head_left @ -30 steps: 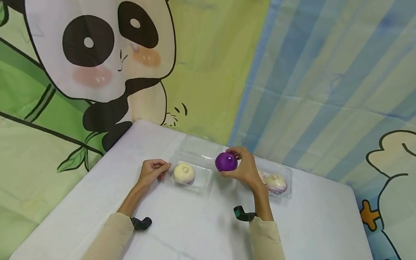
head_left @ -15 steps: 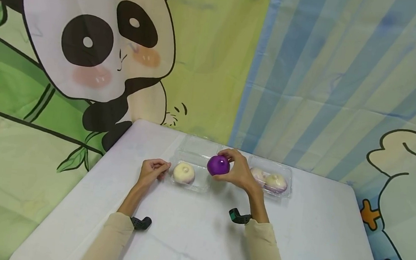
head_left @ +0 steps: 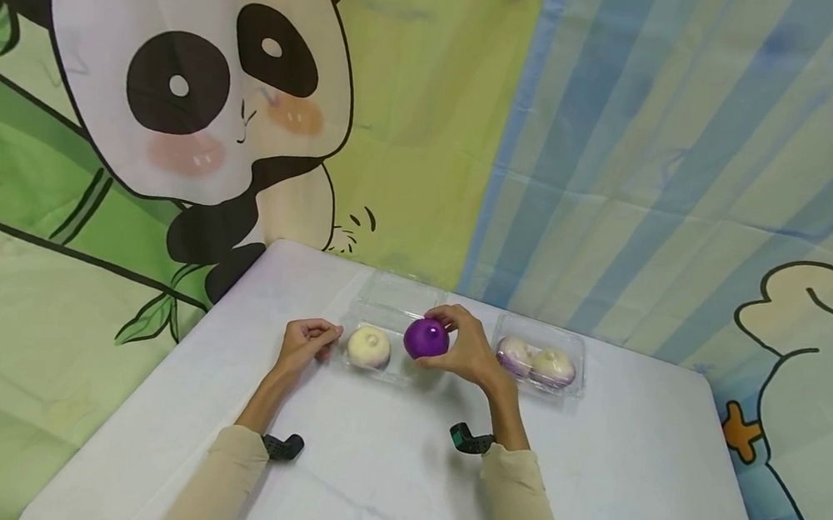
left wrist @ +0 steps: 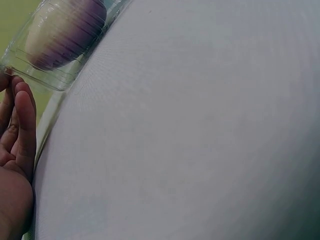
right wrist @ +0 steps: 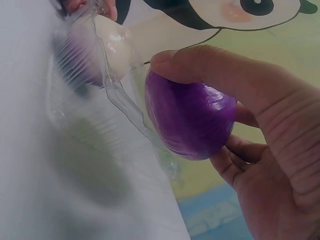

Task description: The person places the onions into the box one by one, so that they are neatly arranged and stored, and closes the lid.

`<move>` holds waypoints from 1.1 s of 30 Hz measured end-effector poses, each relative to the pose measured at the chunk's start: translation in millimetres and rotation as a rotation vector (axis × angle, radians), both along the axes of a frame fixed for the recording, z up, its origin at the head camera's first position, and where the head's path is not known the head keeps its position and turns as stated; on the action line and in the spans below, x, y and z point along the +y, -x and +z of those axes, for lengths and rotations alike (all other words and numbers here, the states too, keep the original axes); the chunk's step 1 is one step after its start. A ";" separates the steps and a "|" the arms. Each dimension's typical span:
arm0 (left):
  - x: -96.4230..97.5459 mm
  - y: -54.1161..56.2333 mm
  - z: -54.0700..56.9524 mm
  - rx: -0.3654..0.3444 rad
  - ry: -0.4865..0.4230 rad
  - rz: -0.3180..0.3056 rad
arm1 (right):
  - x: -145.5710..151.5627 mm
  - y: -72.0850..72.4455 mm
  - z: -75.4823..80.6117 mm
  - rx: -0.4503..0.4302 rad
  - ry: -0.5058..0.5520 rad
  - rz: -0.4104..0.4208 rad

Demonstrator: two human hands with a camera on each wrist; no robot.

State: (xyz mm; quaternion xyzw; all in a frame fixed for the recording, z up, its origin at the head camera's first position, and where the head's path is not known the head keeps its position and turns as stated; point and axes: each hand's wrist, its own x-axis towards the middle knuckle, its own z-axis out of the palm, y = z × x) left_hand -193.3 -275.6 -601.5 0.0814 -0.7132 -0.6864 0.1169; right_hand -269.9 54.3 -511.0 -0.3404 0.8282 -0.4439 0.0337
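Note:
My right hand [head_left: 470, 349] holds a glossy purple onion [head_left: 425, 340] between thumb and fingers, above the right part of an open clear plastic box [head_left: 393, 377]. Only its purple skin shows, also in the right wrist view, where the thumb lies across the onion [right wrist: 190, 117]. A cream onion with a purple underside [head_left: 368, 346] sits in the left part of that box. At the box's left edge is my left hand [head_left: 306, 346], its thumb and fingertips pinching the rim. In the left wrist view, the fingertips meet a corner of the box [left wrist: 50, 82].
A second clear box [head_left: 567, 338] stands to the right, holding two cream-and-purple onions [head_left: 551, 367]. The first box's lid [head_left: 398, 293] lies folded back towards the curtain [head_left: 425, 169]. A white cloth covers the table [head_left: 366, 473].
My right hand has carried the purple onion left and slightly towards me, from between the two boxes to over the left box. The left hand has stayed in place.

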 end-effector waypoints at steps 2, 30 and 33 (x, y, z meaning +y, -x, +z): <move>-0.3 0.1 -0.5 0.000 0.001 0.000 | -1.7 -0.5 -0.6 0.000 0.008 0.005; -0.9 -0.5 -0.7 0.003 0.003 -0.009 | -19.7 -2.3 -2.5 -0.026 -0.012 0.050; -1.3 0.2 -1.0 0.002 0.004 -0.009 | -21.0 -1.8 -2.6 -0.028 -0.024 0.052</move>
